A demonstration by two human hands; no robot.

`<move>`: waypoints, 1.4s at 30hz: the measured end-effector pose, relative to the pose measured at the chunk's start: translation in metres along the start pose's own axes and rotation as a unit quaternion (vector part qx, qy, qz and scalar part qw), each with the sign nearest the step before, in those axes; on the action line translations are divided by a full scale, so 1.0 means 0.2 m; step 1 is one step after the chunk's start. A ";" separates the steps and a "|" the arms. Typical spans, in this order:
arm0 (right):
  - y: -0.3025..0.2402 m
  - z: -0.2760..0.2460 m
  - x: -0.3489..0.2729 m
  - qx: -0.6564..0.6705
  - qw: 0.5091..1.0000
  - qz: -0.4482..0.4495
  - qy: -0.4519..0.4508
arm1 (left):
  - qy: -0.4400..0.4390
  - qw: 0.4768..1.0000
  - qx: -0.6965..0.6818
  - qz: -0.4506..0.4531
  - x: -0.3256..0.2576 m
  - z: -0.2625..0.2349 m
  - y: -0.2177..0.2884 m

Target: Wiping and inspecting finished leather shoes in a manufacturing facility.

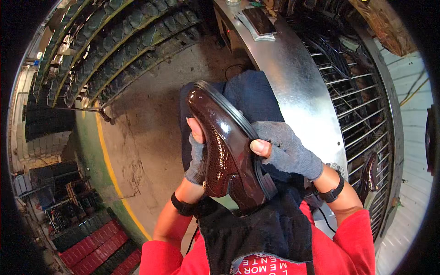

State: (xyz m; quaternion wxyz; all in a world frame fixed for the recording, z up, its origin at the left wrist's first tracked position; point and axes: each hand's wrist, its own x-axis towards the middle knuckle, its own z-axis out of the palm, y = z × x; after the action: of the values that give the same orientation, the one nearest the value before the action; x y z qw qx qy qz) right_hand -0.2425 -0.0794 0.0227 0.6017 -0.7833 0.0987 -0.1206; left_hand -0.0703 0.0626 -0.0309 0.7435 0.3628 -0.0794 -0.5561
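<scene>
A glossy dark brown shoe (pixel 224 130) is held tilted above my lap, its toe pointing away and its dark sole edge turned to the right. My left hand (pixel 197 153), in a grey glove with bare fingertips, grips the shoe's left side; most of its fingers are hidden behind it. On the other side my right hand (pixel 288 151), gloved the same way, has its thumb pressed on the sole edge near the heel, with the other fingers out of sight. Below the heel, a black cloth (pixel 261 233) covers my front.
To the right runs a metal bench (pixel 298 82) with a dark flat object (pixel 257 21) on a pale cloth at its far end. Beyond it, a barred rack (pixel 362 101) carries shoes, one brown shoe (pixel 370 172) among them. Shelves of dark shoe-shaped pieces (pixel 133 41) stand at the far left.
</scene>
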 end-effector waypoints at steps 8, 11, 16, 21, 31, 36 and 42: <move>0.05 0.08 -0.02 0.060 0.995 0.041 0.071 | 0.001 0.999 -0.004 -0.035 -0.02 0.04 0.00; 0.03 0.08 -0.03 0.125 0.983 0.129 0.035 | 0.017 0.998 -0.023 -0.053 -0.04 0.03 0.01; 0.01 0.03 0.04 -0.016 0.998 -0.020 0.059 | 0.034 0.998 0.007 -0.043 -0.02 0.05 0.03; -0.08 -0.10 0.13 0.074 0.992 0.037 -0.100 | -0.016 0.999 0.051 0.005 0.01 0.05 0.06; 0.08 -0.02 0.03 0.042 0.999 0.027 0.012 | -0.005 0.997 0.061 -0.047 0.00 0.11 0.03; -0.11 -0.06 0.03 -0.339 0.933 -0.122 -0.003 | 0.055 0.998 0.018 -0.024 0.00 0.11 0.07; -0.25 0.13 -0.02 -0.207 0.945 -0.197 -0.157 | 0.097 0.994 0.020 -0.041 0.04 0.01 0.08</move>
State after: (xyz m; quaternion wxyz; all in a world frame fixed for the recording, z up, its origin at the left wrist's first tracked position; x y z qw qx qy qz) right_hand -0.2381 -0.0424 0.0648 0.3983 -0.9035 -0.1307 -0.0897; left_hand -0.0567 0.0568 -0.0213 0.7166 0.4327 -0.0032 -0.5470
